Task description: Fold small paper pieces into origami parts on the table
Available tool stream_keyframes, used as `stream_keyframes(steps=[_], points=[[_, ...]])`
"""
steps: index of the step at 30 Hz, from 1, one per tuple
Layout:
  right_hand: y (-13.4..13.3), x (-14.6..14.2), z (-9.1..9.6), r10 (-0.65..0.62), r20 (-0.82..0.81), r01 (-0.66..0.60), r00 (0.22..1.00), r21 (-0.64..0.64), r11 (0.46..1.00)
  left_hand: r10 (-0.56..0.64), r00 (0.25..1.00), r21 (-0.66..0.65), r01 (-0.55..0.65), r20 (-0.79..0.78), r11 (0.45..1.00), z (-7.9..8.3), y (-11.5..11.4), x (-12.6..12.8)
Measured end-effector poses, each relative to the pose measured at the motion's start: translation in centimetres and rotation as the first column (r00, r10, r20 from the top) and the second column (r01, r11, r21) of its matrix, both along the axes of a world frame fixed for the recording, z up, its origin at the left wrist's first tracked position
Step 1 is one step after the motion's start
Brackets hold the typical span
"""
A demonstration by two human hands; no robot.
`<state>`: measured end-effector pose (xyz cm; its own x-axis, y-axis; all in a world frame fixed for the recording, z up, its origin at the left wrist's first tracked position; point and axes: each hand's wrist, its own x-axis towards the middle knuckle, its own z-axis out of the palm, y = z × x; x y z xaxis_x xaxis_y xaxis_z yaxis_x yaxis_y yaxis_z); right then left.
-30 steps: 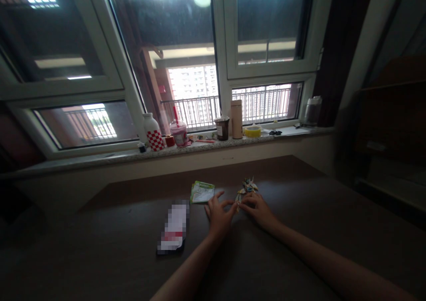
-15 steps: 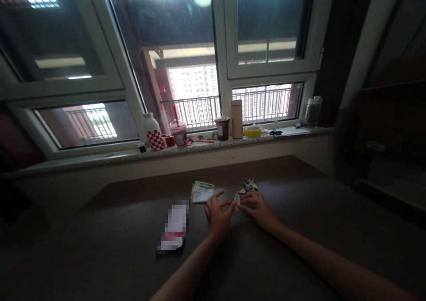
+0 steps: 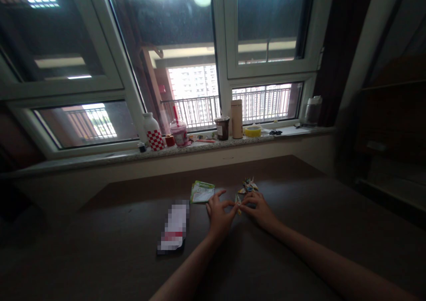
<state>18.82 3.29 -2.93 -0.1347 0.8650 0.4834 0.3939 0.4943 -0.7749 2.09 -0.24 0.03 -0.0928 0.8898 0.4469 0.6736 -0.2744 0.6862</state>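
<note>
Both my hands rest on the dark brown table [image 3: 299,230], pinching a small folded piece of patterned paper [image 3: 238,201] between them. My left hand [image 3: 218,215] grips its left side with thumb and forefinger, the other fingers lifted. My right hand [image 3: 260,210] is closed on its right side. Just beyond my right hand lies a small folded paper figure in mixed colours [image 3: 248,186]. A stack of green and white paper sheets [image 3: 202,191] lies beyond my left hand.
A white and red packet [image 3: 174,227], blurred out, lies left of my left hand. The stone window sill [image 3: 100,156] holds a red-checked white bottle [image 3: 152,131], a pink cup with a straw [image 3: 179,133], a dark cup [image 3: 222,128], a beige flask [image 3: 236,119], yellow tape [image 3: 253,131] and scissors [image 3: 275,132].
My hands have barely shifted. The fingers of both hands have worked slightly on the small folded paper, staying in the same spot.
</note>
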Motion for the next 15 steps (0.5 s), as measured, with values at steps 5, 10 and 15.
stream_keyframes(steps=[5, 10, 15], points=[[0.01, -0.04, -0.06, -0.013, 0.007, 0.013, 1.0, -0.005, 1.0, 0.005, 0.999, 0.008, -0.005, 0.048, 1.0, -0.02, 0.08, 0.16], [-0.29, -0.11, 0.34, 0.008, 0.001, -0.008, 1.0, -0.027, 1.0, -0.042, 0.998, 0.032, 0.041, 0.046, 0.999, -0.11, -0.06, 0.42], [-0.33, -0.12, 0.56, 0.009, -0.002, -0.009, 1.0, -0.035, 0.999, -0.067, 0.996, 0.019, 0.066, 0.054, 0.998, -0.13, -0.06, 0.37]])
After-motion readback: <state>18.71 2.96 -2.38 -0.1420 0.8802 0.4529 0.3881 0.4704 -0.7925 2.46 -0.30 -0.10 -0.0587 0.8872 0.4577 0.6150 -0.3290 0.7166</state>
